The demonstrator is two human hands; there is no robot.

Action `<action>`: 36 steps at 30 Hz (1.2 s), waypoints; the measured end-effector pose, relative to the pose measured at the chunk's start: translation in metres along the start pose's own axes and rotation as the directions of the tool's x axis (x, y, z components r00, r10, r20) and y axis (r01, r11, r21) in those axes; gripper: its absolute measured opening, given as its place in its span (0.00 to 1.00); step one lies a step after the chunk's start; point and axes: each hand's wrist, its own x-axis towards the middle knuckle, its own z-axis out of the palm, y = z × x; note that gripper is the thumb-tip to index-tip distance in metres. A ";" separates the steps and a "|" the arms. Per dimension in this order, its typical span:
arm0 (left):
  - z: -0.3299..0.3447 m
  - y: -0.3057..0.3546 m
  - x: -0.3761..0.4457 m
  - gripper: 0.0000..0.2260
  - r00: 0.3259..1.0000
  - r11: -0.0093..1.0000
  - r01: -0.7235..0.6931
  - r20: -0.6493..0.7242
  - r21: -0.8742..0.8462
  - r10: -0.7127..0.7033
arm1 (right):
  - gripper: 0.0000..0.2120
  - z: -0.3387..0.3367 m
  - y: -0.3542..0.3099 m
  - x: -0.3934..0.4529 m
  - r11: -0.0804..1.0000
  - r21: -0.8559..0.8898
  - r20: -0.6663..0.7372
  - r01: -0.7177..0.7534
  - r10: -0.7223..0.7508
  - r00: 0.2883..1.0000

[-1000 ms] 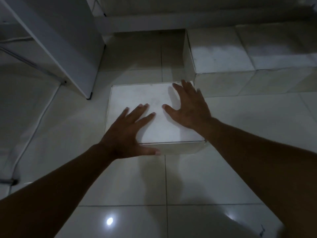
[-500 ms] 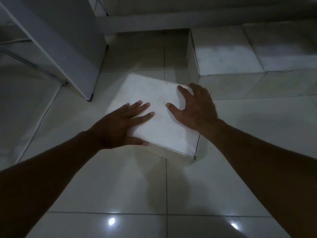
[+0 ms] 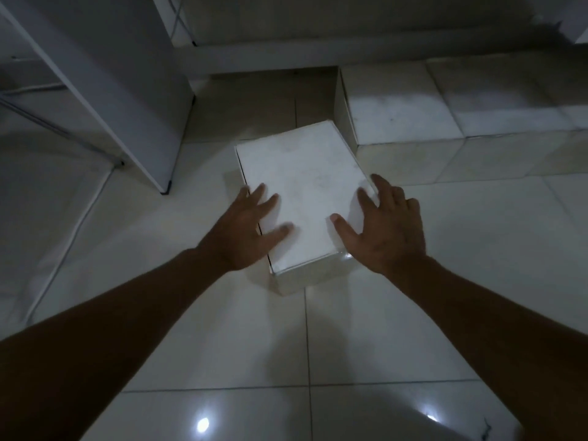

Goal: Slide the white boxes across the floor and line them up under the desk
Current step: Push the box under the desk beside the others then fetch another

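Observation:
A white box (image 3: pixel 302 189) lies on the tiled floor in the middle of the view, turned at a slight angle. My left hand (image 3: pixel 245 230) rests flat on its near left edge with the fingers spread. My right hand (image 3: pixel 381 230) lies over its near right edge, thumb on the lid and fingers down the right side. Behind it, a row of white boxes (image 3: pixel 397 106) stands against the wall under the desk, running off to the right.
A white desk side panel (image 3: pixel 127 90) stands at the left, its foot close to the box's left corner. A cable (image 3: pixel 63 233) runs along the floor at the far left. A baseboard crosses the back. Glossy tiles reflect lights near me.
The box has been rotated on the floor, its far end now swung toward the row of boxes. Both hands have shifted from the lid's middle to its near edges.

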 end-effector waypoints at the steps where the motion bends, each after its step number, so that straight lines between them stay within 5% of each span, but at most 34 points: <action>1: 0.005 0.010 -0.002 0.47 0.996 0.997 -0.026 0.083 0.077 0.020 | 0.35 0.003 0.008 -0.007 0.987 0.059 -0.041 0.151 -0.148 0.988; 4: 0.021 0.023 -0.001 0.58 0.976 0.966 -0.118 0.206 0.230 0.071 | 0.35 0.014 0.029 -0.026 0.886 0.190 -0.013 0.423 -0.429 0.903; 11: 0.021 0.012 0.019 0.47 0.976 0.920 -0.188 0.172 0.345 0.135 | 0.32 0.030 0.029 -0.013 0.883 0.145 -0.131 0.446 -0.430 0.893; 16: 0.019 0.015 0.038 0.34 0.969 0.927 -0.243 0.118 0.285 0.218 | 0.29 0.040 0.027 0.017 0.894 0.198 -0.145 0.402 -0.379 0.914; 20: 0.025 0.027 0.057 0.35 0.991 0.939 -0.125 0.081 0.322 0.104 | 0.27 0.042 0.029 0.040 0.900 0.199 -0.172 0.388 -0.358 0.918; 27: 0.037 0.032 0.102 0.38 0.993 0.936 0.048 -0.117 0.348 -0.008 | 0.56 0.031 0.048 0.085 0.999 -0.031 0.062 -0.016 0.018 0.998; 36: 0.031 0.013 0.161 0.41 0.966 0.928 0.065 -0.257 0.367 0.034 | 0.62 0.044 0.065 0.154 0.999 -0.048 0.135 0.009 -0.002 0.991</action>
